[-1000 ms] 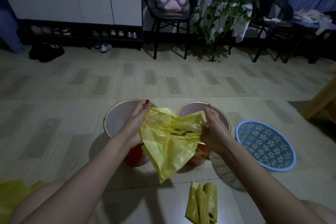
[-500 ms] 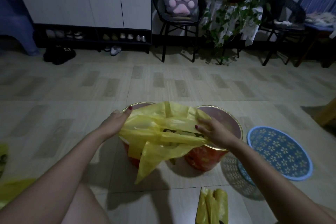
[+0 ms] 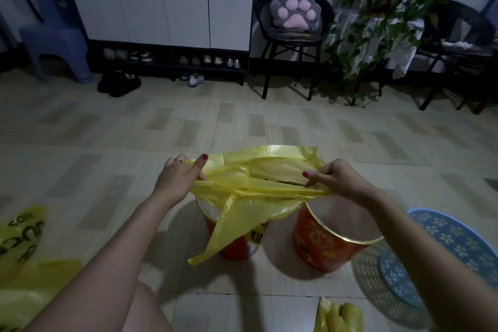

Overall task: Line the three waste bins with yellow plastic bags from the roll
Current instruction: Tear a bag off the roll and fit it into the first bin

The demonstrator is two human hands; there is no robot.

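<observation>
Item: yellow bag, held above the two red bins, mouth stretched sideways into a long slit, its tail hanging down in front of the left red bin.

Left hand: fingers curled, pinching the bag's left edge. Right hand: fingers curled, pinching the bag's right edge.

Left red bin: directly under the bag, mostly covered by it; a pale inner wall shows at its rim. Contents cannot be told.

Right red bin: just beside the left red bin, a gap of floor between them; gold rim, open top partly hidden by the right forearm. What shows of its pale inside holds nothing.

Blue basket: to the right of the right red bin, perforated, flower-patterned, close to it; its contents cannot be told.

Roll of bags: on the floor nearer the viewer than the right red bin, cut off by the lower picture edge.

Printed yellow sheet: well to the left of the left red bin, at the picture's left edge.

Tiled floor: open stretch beyond the bins, reaching to a shoe cabinet, a black chair with a paw cushion, and a trailing plant.
</observation>
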